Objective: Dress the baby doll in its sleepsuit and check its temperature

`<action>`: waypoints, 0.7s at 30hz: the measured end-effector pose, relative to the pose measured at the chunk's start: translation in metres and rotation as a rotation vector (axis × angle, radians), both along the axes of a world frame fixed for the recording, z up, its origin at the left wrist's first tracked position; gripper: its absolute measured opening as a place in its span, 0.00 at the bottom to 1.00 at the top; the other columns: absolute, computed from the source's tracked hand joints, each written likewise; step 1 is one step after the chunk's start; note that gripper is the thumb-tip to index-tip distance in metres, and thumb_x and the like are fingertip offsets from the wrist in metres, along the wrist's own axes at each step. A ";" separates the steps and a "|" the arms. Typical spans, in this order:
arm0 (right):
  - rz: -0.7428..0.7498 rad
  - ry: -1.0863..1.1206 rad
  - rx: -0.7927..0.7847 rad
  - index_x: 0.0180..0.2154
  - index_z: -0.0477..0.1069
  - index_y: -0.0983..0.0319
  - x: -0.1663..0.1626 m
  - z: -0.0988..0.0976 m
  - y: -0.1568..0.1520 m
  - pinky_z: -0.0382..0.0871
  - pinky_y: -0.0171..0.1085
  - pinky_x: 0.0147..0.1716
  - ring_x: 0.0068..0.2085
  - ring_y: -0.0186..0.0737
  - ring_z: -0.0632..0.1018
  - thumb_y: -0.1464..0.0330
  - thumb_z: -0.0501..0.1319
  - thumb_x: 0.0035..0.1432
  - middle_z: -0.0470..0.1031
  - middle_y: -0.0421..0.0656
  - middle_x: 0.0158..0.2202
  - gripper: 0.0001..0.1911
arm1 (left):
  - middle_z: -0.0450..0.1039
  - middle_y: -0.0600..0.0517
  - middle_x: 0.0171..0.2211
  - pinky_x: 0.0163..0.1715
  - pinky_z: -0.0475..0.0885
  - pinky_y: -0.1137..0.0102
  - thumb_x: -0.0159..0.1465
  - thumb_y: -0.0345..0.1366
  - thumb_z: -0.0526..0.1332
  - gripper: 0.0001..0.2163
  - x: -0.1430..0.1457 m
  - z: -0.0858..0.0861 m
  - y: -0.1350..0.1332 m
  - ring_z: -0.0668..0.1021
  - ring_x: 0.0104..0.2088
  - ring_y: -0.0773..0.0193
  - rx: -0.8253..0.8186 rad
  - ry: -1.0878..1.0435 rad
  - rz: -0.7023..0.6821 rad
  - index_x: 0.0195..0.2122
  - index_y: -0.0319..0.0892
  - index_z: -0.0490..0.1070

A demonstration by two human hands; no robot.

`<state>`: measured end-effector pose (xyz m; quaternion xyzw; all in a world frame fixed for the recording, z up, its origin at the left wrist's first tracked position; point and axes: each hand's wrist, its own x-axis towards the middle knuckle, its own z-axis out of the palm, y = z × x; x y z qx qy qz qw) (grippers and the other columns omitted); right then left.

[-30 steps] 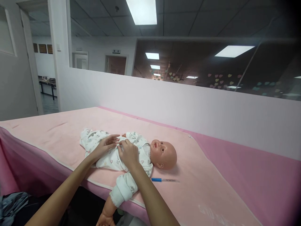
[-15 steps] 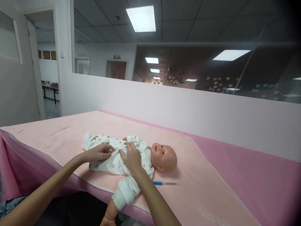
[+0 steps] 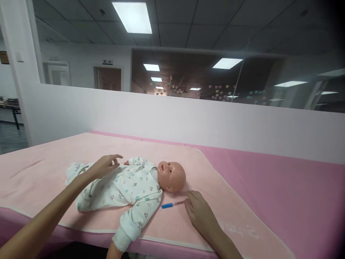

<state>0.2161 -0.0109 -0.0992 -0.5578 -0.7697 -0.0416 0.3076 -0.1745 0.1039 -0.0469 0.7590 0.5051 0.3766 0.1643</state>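
Observation:
A baby doll (image 3: 172, 177) lies on its back, dressed in a white printed outfit (image 3: 132, 187) with snaps down the front. My left hand (image 3: 105, 165) is over the doll's lower body, index finger stretched out and the other fingers loosely curled, holding nothing. Beside the doll's head, my right hand (image 3: 199, 210) has its fingertips closed at the clear end of a slim stick with a blue end (image 3: 167, 205), perhaps a capped pen or thermometer. My fingers hide the tip of that end. One doll arm (image 3: 126, 226) hangs over the table's near edge.
A peach-coloured cloth (image 3: 54, 151) with a white border covers the table over a pink cover (image 3: 283, 187). Behind the table runs a low white wall (image 3: 188, 118) with glass above it. A doorway stands at the far left.
Both hands have left the front of the doll's outfit. My right hand has moved right to the blue-ended stick, whose clear end now tilts upward. The view has swung right.

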 end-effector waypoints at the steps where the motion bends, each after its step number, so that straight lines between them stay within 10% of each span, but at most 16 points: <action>1: 0.020 -0.040 -0.038 0.37 0.69 0.60 0.008 0.000 0.002 0.65 0.42 0.42 0.42 0.44 0.72 0.71 0.49 0.56 0.73 0.49 0.38 0.12 | 0.71 0.51 0.28 0.24 0.62 0.75 0.52 0.43 0.60 0.17 0.018 0.003 0.007 0.70 0.25 0.65 0.007 -0.049 -0.032 0.43 0.46 0.72; 8: 0.059 0.019 -0.256 0.26 0.65 0.59 0.011 0.036 -0.018 0.63 0.34 0.28 0.29 0.36 0.71 0.69 0.48 0.57 0.72 0.42 0.28 0.11 | 0.70 0.50 0.27 0.21 0.58 0.75 0.53 0.48 0.58 0.23 0.114 -0.015 0.034 0.64 0.21 0.71 -0.189 -0.423 -0.260 0.44 0.37 0.70; 16: 0.261 0.732 -0.174 0.16 0.56 0.61 -0.001 0.171 0.000 0.51 0.29 0.17 0.15 0.24 0.58 0.61 0.45 0.60 0.55 0.33 0.13 0.22 | 0.70 0.51 0.26 0.25 0.60 0.74 0.54 0.48 0.59 0.22 0.101 -0.031 0.040 0.65 0.23 0.69 -0.217 -0.465 -0.265 0.44 0.39 0.71; 21: 0.405 0.851 -0.414 0.12 0.48 0.61 -0.043 0.191 0.028 0.40 0.28 0.14 0.13 0.20 0.49 0.66 0.54 0.53 0.46 0.29 0.10 0.22 | 0.70 0.51 0.26 0.25 0.60 0.74 0.53 0.47 0.58 0.21 0.104 -0.030 0.038 0.65 0.23 0.69 -0.207 -0.508 -0.260 0.43 0.37 0.71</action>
